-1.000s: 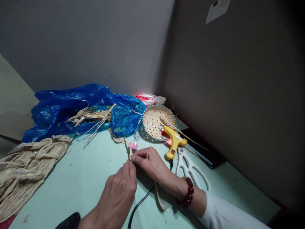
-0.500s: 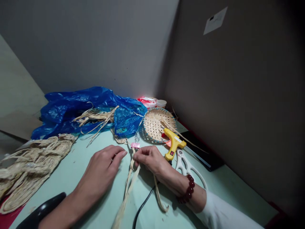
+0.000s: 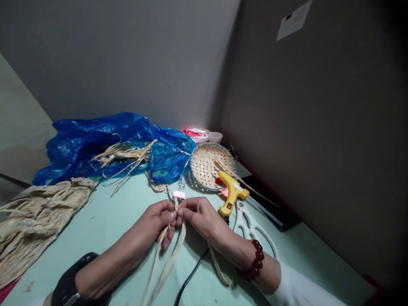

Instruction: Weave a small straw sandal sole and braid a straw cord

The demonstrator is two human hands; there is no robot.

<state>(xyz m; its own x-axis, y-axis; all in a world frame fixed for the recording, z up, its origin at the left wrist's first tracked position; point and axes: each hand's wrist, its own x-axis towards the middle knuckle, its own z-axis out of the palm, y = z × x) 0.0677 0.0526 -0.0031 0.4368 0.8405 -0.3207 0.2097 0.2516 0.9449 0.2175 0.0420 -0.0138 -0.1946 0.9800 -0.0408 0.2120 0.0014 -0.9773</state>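
Note:
A short braid of pale plant-fibre strands [image 3: 176, 204] hangs from a pink binder clip [image 3: 179, 195] on the green tabletop. My left hand [image 3: 159, 219] pinches the strands just below the clip from the left. From the other side, my right hand [image 3: 199, 214] pinches them too, its fingertips almost meeting the left ones. Loose strand ends [image 3: 170, 265] run down towards me from between the hands, and another strand [image 3: 219, 272] curves out beneath my right wrist. The exact crossing of the strands is hidden by my fingers.
Right of my hands lie a yellow glue gun [image 3: 232, 193] with a black cord and white-handled scissors [image 3: 251, 223]. Behind stands a woven basket [image 3: 212, 163]. A blue plastic bag [image 3: 95, 131] holds more fibre; braided pieces [image 3: 41, 225] are piled at left.
My left hand has moved right and closed on the strands, where before it hovered beside them. My right hand stays at the braid, and the view has shifted slightly.

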